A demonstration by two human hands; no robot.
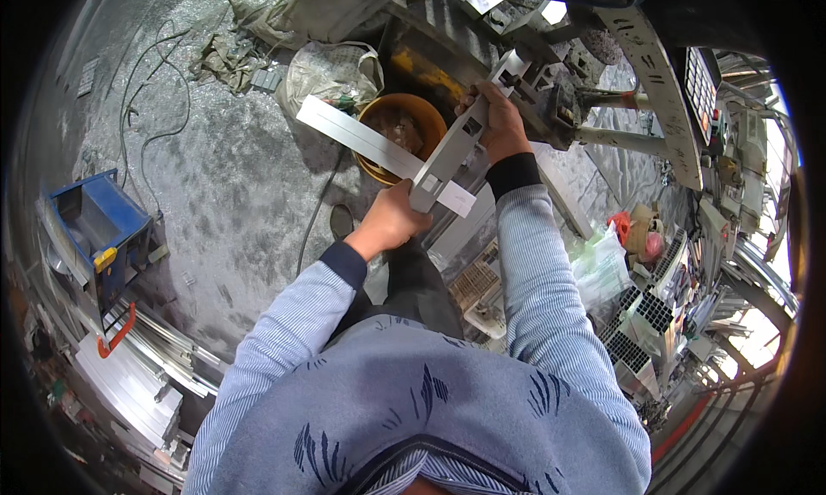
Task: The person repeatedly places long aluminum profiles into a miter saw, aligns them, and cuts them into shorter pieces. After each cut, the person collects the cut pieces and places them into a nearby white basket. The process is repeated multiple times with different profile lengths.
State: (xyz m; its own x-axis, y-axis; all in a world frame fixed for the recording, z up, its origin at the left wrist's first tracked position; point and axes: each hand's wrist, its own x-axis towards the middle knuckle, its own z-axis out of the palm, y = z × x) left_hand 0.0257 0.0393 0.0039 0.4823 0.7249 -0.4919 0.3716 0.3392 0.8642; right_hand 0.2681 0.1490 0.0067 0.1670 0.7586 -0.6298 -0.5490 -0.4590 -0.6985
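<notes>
Both of my hands grip one silver metal profile [449, 155] with slots cut into its side. My left hand [391, 221] is closed round its near end. Farther up, my right hand [502, 123] wraps the far part, fingers partly hidden behind it. A flat pale metal bar [354, 135] crosses near the profile's near end, over a yellow bucket [434, 116]. On the other side of the profile a short white piece [457, 200] sticks out; whether it belongs to the bar I cannot tell. Scrap pieces lie inside the bucket.
A machine with a pale curved plate [658, 95] and a keypad panel [701, 90] stands far right. White sack [331, 75] is left of the bucket. A blue metal box [103, 215] and stacked metal profiles [129, 379] lie left. Cables [142, 108] cross the floor. Plastic crates [641, 310] sit right.
</notes>
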